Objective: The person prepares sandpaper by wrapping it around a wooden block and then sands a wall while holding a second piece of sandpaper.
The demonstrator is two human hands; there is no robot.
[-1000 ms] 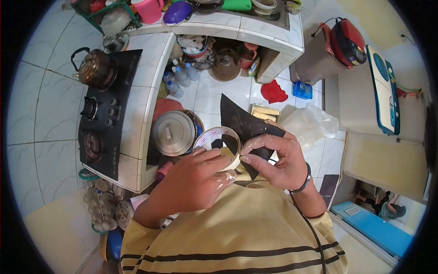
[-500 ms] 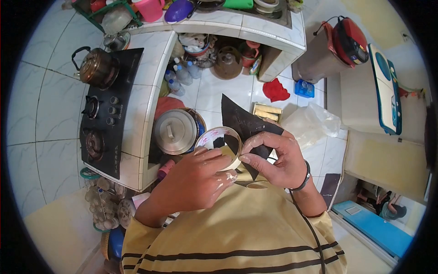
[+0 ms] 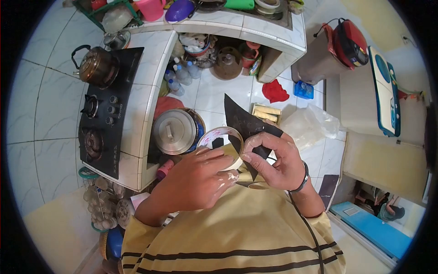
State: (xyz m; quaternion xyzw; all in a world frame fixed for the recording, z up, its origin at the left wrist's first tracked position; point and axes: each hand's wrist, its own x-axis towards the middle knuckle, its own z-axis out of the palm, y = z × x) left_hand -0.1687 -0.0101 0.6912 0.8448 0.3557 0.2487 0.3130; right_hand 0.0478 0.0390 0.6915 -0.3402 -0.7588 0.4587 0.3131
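Note:
My left hand [image 3: 200, 176] is closed around a roll of tape [image 3: 214, 134], a pale ring with pink print on its inner side. Pale smears mark the fingers of both hands. Thumb and forefinger of my right hand [image 3: 278, 157] pinch at the right edge of the roll. A black pointed sheet [image 3: 242, 116] stands up behind the right hand and partly behind the roll; how it is held is hidden. Below the hands is a yellow shirt [image 3: 246, 223] with black stripes.
A lidded metal pot [image 3: 174, 131] stands beyond the left hand. A kettle [image 3: 98, 66] sits on the black stove [image 3: 109, 114]. On the floor lie a box of yellowish rolls [image 3: 267, 111], a red cloth [image 3: 275, 91] and a clear plastic bag [image 3: 315, 123]. Another person [image 3: 390, 208] shows at far right.
The roll and both hands have hardly moved; the grip stays the same. The whole view has shifted very slightly.

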